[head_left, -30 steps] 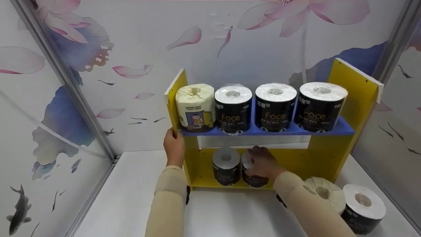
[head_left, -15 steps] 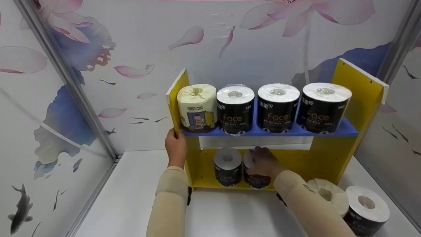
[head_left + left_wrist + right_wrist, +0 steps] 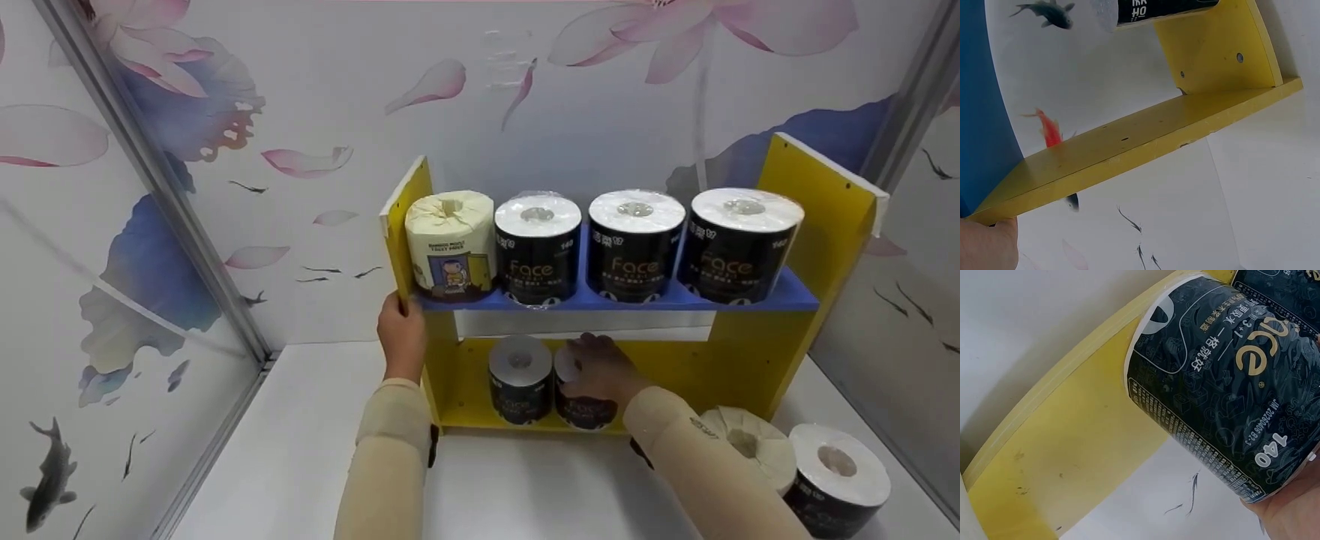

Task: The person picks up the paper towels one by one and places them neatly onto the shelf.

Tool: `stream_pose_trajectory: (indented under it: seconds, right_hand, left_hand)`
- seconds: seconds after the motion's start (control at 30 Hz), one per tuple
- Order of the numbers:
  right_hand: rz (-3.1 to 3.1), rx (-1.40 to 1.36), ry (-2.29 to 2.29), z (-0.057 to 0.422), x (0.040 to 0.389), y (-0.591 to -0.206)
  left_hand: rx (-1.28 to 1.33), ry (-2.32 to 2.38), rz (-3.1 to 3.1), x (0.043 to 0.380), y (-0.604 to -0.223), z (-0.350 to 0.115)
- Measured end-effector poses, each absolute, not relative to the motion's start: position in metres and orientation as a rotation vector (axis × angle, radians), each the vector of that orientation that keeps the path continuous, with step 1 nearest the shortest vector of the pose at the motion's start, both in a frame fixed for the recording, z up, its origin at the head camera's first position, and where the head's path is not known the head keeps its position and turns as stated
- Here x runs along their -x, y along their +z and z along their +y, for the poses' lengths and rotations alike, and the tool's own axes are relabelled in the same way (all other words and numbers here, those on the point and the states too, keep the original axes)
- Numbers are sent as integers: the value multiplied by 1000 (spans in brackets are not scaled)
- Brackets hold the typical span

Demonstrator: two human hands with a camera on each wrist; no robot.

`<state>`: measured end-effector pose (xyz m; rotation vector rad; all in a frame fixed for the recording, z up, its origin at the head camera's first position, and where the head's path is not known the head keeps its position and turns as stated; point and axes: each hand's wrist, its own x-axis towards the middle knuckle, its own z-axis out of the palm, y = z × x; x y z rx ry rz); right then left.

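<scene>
My left hand grips the left side panel of a yellow and blue shelf rack, near the blue upper board. In the left wrist view, part of that hand shows at the panel's edge. My right hand holds a black-wrapped toilet roll from above and its right side, upright on the yellow lower board. This roll fills much of the right wrist view, with a little of the hand at its lower right. Another black-wrapped roll stands close to its left.
On the upper board stand a cream-wrapped roll and several black-wrapped rolls. On the white table, another cream-wrapped roll and a black-wrapped roll stand at front right. Patterned walls enclose the sides and back.
The head view has shifted very slightly. Both hands and the rolls keep their places on the rack.
</scene>
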<state>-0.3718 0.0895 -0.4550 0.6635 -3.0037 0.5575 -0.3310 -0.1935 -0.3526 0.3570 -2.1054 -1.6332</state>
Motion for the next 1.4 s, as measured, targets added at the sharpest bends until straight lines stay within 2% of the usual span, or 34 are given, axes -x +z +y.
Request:
stream_pose_trajectory:
  seconds: [0.7,1.4]
  right_hand:
    - [-3066,-562,619,89,375,-457]
    - [-3066,-612,593,92,373,-459]
  left_hand:
    - [-365,-1658,-2099,332,-353,-193]
    - [-351,-1595,-2084,332,-354,-192]
